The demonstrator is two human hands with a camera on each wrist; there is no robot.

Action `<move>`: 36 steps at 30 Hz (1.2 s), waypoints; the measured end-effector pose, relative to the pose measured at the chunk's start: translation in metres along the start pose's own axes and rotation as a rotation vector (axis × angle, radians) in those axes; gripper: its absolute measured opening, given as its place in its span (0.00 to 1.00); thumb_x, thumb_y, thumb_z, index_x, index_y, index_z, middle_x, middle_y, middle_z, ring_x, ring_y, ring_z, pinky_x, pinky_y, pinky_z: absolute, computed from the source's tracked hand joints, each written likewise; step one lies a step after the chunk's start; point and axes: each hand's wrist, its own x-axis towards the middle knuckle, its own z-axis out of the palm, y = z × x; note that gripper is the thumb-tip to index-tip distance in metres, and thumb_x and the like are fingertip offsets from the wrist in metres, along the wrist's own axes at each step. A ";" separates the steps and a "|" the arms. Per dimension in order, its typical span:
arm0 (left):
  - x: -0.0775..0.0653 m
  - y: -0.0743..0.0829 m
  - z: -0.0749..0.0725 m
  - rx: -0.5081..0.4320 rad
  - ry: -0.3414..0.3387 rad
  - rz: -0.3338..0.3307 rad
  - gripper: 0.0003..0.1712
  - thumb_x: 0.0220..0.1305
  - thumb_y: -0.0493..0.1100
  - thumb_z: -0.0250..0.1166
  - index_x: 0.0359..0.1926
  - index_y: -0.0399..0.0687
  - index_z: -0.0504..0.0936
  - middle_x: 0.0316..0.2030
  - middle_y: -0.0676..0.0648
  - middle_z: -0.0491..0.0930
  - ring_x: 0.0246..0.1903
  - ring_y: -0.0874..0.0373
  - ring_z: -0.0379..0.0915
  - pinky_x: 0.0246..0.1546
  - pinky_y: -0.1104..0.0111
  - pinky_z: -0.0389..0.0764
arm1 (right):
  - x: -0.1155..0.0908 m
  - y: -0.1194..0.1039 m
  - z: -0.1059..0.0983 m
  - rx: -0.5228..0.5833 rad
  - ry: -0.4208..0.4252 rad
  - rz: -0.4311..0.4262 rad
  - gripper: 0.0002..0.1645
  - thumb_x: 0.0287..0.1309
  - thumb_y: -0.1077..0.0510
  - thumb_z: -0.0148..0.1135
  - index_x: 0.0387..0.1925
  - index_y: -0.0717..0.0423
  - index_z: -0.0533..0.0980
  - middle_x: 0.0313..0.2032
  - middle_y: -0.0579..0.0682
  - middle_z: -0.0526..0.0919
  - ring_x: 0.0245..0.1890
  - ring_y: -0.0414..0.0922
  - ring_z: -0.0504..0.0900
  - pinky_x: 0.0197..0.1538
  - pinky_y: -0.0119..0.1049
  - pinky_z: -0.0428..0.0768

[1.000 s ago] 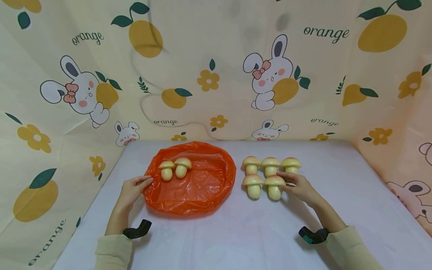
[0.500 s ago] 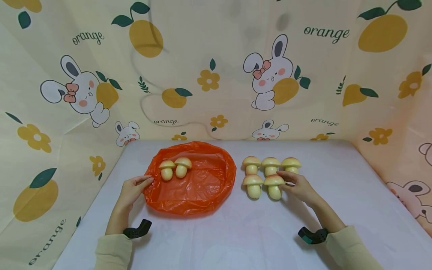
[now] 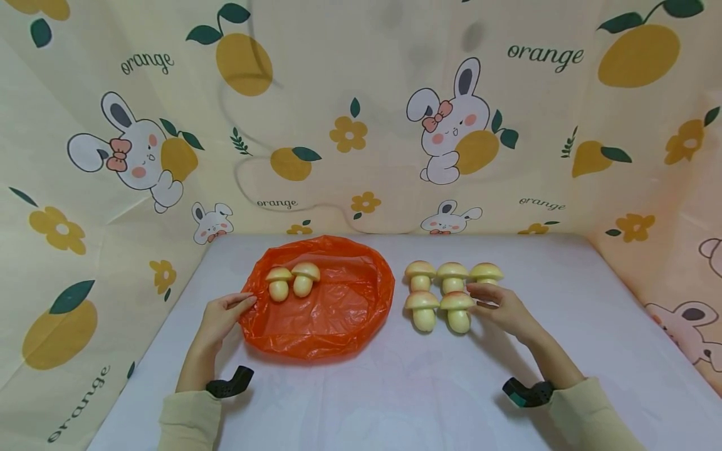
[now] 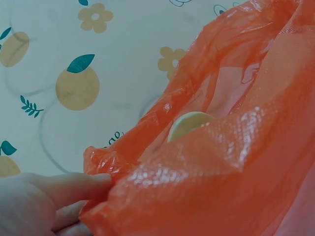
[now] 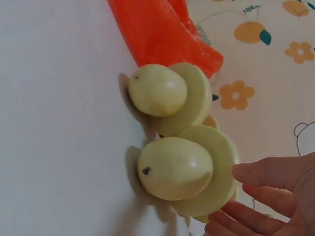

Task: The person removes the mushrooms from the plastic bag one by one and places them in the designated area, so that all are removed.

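Observation:
In the head view my left hand [image 3: 219, 318] pinches the left rim of an orange-red plastic bag [image 3: 316, 347], spread open on the table. Inside the bag lie two toy mushrooms [image 3: 303, 286] with yellow caps and pale stems. Right of the bag, several more mushrooms [image 3: 423, 311] are laid in two rows. My right hand [image 3: 504, 312] is at the cap of the front-right mushroom [image 3: 459, 321], fingers extended and not curled round it. In the right wrist view the thumb lies by that cap's edge [image 5: 224, 167]; whether it touches, I cannot tell.
A white table [image 3: 361, 401] carries everything. Behind and beside it hangs a cream cloth [image 3: 316, 75] printed with rabbits, oranges and flowers. A black wrist camera [image 3: 230, 383] is worn on the left wrist and another black camera [image 3: 527, 393] on the right.
My right hand has shifted slightly to the right and up, its fingers easing off the front-right mushroom. My left hand and the bag have stayed put.

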 end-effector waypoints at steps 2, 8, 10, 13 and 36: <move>0.000 0.000 0.000 -0.003 0.000 0.002 0.29 0.68 0.53 0.59 0.59 0.35 0.75 0.41 0.55 0.85 0.34 0.72 0.73 0.38 0.83 0.76 | -0.001 -0.002 -0.002 -0.009 -0.005 0.007 0.30 0.58 0.62 0.64 0.59 0.73 0.69 0.59 0.70 0.75 0.55 0.51 0.80 0.56 0.40 0.80; 0.001 0.000 -0.001 -0.005 0.003 0.009 0.28 0.68 0.53 0.59 0.59 0.35 0.75 0.40 0.55 0.85 0.33 0.73 0.73 0.38 0.83 0.76 | -0.002 -0.010 -0.007 -0.013 -0.014 -0.006 0.29 0.60 0.62 0.62 0.60 0.73 0.69 0.59 0.71 0.74 0.58 0.60 0.76 0.56 0.40 0.80; 0.001 0.000 -0.001 -0.001 0.005 0.011 0.28 0.68 0.53 0.59 0.59 0.35 0.76 0.39 0.56 0.84 0.33 0.73 0.73 0.38 0.83 0.76 | -0.003 -0.012 -0.009 -0.015 -0.015 -0.010 0.28 0.61 0.61 0.61 0.59 0.73 0.69 0.59 0.71 0.74 0.57 0.52 0.79 0.54 0.30 0.81; 0.001 -0.001 -0.001 -0.001 0.006 0.016 0.28 0.68 0.52 0.59 0.59 0.34 0.76 0.38 0.57 0.85 0.32 0.73 0.73 0.37 0.83 0.76 | -0.003 -0.016 -0.012 0.003 -0.006 0.003 0.28 0.61 0.60 0.61 0.59 0.73 0.70 0.59 0.71 0.74 0.51 0.33 0.80 0.49 0.19 0.77; 0.000 -0.001 0.000 -0.039 0.000 0.004 0.28 0.68 0.51 0.60 0.59 0.33 0.75 0.38 0.58 0.84 0.32 0.73 0.73 0.37 0.83 0.76 | 0.009 -0.054 0.008 0.064 -0.050 -0.067 0.25 0.62 0.63 0.60 0.58 0.72 0.70 0.57 0.71 0.76 0.55 0.54 0.81 0.51 0.23 0.79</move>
